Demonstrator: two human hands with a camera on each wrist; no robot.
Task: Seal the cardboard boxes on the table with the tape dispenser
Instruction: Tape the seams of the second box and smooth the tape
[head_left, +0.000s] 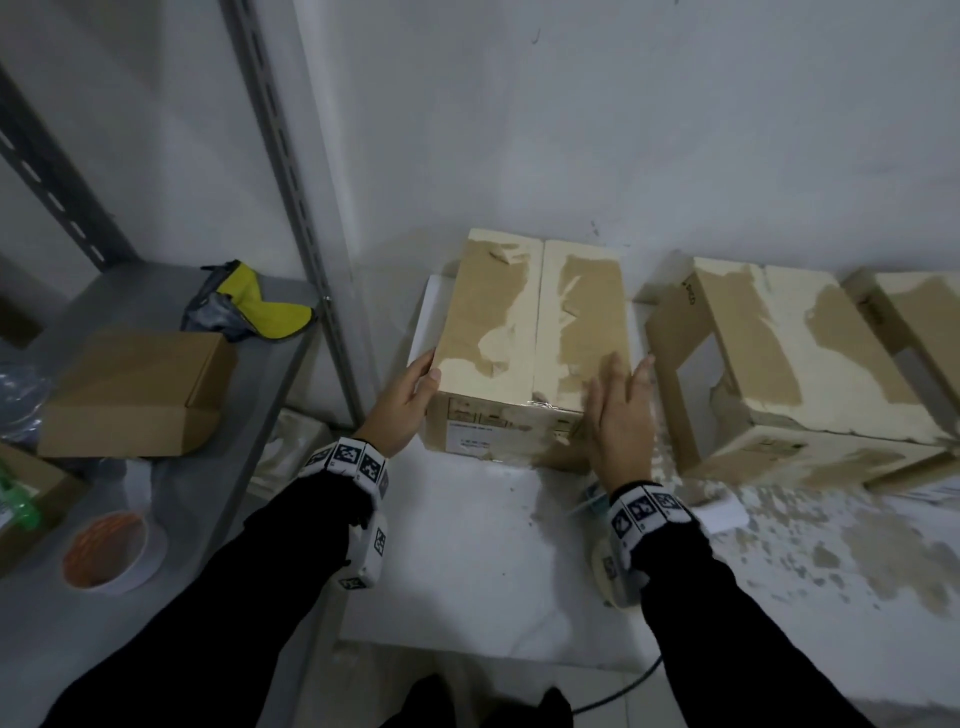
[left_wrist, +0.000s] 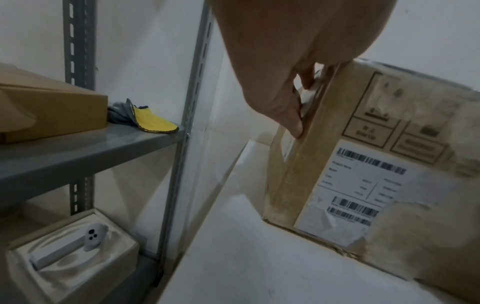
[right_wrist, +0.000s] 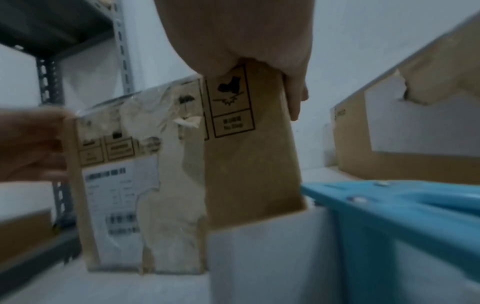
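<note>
A worn cardboard box (head_left: 530, 338) with its two top flaps down stands on the white table (head_left: 467, 551). My left hand (head_left: 413, 397) grips its near left corner, thumb on top and fingers down the side (left_wrist: 288, 107). My right hand (head_left: 618, 410) lies with straight, spread fingers over the near right top edge; in the right wrist view its fingers (right_wrist: 296, 98) hang down the box's right face (right_wrist: 249, 164). The blue tape dispenser (right_wrist: 405, 207) lies on the table beside the box, mostly hidden under my right wrist in the head view.
A second torn box (head_left: 779, 374) with an open side and a third box (head_left: 914, 322) stand to the right against the wall. A grey metal shelf (head_left: 171, 291) on the left carries a small carton (head_left: 140, 389), a yellow cloth (head_left: 265, 301) and a tape roll (head_left: 109, 551).
</note>
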